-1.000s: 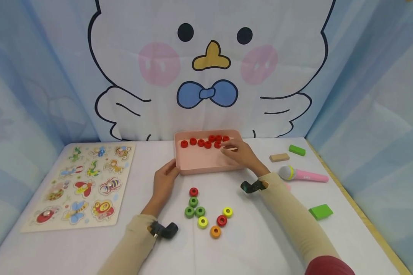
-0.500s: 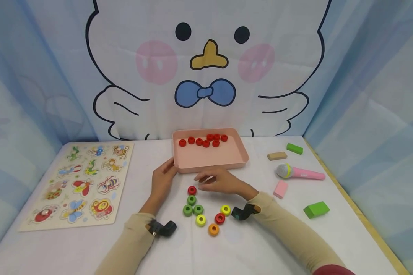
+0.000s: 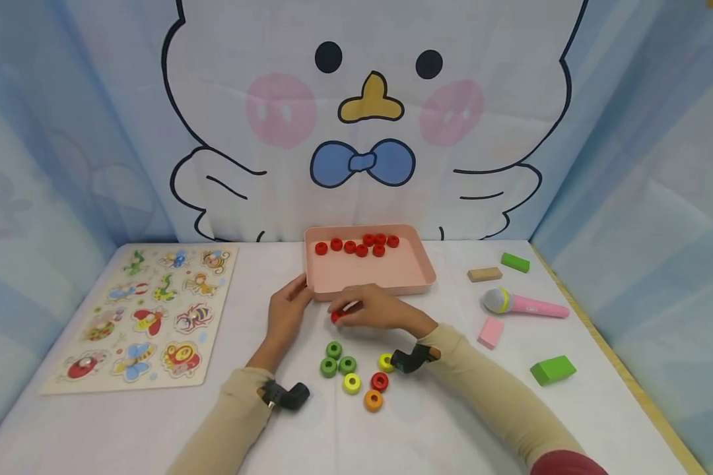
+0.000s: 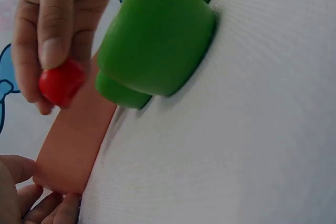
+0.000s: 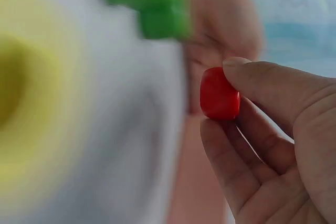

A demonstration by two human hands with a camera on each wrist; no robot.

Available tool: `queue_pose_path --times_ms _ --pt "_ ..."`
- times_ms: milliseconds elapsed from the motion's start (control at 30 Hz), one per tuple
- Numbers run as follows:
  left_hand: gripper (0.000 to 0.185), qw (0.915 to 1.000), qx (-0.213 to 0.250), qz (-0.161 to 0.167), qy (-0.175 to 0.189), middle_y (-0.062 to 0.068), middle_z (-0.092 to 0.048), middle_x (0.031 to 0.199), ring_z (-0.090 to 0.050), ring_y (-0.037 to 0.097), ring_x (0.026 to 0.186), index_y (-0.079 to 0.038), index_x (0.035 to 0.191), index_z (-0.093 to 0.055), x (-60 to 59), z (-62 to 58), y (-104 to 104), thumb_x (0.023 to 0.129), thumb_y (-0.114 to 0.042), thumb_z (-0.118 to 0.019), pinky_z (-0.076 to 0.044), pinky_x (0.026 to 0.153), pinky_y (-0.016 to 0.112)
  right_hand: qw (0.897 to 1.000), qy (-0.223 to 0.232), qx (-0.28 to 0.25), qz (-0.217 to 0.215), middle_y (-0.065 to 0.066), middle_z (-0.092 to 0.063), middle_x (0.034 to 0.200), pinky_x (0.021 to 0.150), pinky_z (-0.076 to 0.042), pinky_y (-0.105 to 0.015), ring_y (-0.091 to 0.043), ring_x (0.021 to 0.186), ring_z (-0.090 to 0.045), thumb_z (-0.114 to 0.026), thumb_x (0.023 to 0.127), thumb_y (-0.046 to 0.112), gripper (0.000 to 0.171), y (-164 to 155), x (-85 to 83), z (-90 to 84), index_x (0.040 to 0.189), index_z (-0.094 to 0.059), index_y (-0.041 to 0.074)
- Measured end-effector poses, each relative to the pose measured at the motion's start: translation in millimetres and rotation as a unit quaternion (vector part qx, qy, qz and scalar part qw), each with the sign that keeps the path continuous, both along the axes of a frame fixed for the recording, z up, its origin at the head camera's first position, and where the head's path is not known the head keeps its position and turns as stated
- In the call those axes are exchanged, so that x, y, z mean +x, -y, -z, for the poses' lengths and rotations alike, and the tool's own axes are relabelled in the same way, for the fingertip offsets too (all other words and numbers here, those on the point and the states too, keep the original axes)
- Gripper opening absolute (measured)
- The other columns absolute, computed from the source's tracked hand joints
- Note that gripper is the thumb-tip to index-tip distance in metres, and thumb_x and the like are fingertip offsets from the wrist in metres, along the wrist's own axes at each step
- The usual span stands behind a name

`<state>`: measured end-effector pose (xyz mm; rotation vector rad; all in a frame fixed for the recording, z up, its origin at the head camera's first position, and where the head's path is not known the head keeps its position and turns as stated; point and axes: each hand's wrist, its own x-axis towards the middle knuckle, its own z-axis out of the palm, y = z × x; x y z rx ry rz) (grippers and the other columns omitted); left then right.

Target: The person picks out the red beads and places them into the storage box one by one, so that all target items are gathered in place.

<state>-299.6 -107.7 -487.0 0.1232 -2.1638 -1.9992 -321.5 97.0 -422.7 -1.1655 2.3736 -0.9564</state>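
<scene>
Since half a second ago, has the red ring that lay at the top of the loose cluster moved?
Yes. The red ring is off the table, pinched in the right hand, and now sits closer to the pink tray, farther from the green rings.

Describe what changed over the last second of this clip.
The right hand left the pink tray, came down to the loose rings and now pinches a red ring between thumb and fingers, lifted from the top of the cluster. The left hand stayed on the tray's near-left corner. The red rings in the tray and the other loose rings did not move.
</scene>
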Motion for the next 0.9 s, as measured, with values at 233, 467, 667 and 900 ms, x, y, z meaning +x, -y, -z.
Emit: queue_pose_path --times_ms 233,467,667,900 --pt "0.045 0.9999 -0.009 -0.006 0.012 0.006 -0.059 0.136 -0.051 0.017 0.127 -0.009 0.139 -0.057 -3.6 -2.0 6 0.095 -0.020 -0.062 -0.046 0.103 0.033 0.998 -0.009 0.001 0.064 0.005 -0.068 0.110 0.089 -0.054 -0.026 -0.016 0.105 -0.061 -0.073 0.090 0.019 0.030 13 -55.5 -37.5 0.119 -0.072 0.011" --pt "0.045 0.9999 0.003 -0.007 0.014 0.006 -0.061 0.133 -0.053 0.017 0.125 -0.008 0.138 -0.058 -0.1 6.7 -2 0.095 -0.018 -0.063 -0.047 0.102 0.035 0.993 0.045 -0.009 0.105 0.004 -0.070 0.109 0.088 -0.054 -0.028 -0.017 0.104 -0.059 -0.075 0.089 0.022 0.032 28 -114.0 -20.6 0.117 -0.073 0.008" --pt "0.043 0.9998 0.013 -0.013 0.012 0.006 -0.063 0.130 -0.056 0.017 0.121 -0.008 0.135 -0.060 5.4 11.2 -7 0.094 -0.018 -0.065 -0.049 0.100 0.034 0.985 0.090 0.012 0.147 0.000 -0.070 0.100 0.074 -0.054 -0.026 -0.020 0.089 -0.059 -0.075 0.089 0.021 0.025 35 -137.1 2.3 0.112 -0.075 0.011" --pt "0.042 0.9998 -0.003 -0.020 -0.009 0.006 -0.063 0.129 -0.056 0.018 0.121 -0.007 0.135 -0.060 1.6 3.8 -3 0.095 -0.018 -0.064 -0.049 0.099 0.035 0.985 0.078 0.019 0.154 0.001 -0.069 0.102 0.072 -0.054 -0.026 -0.022 0.094 -0.057 -0.075 0.088 0.019 0.021 46 -148.7 1.2 0.109 -0.076 0.017"
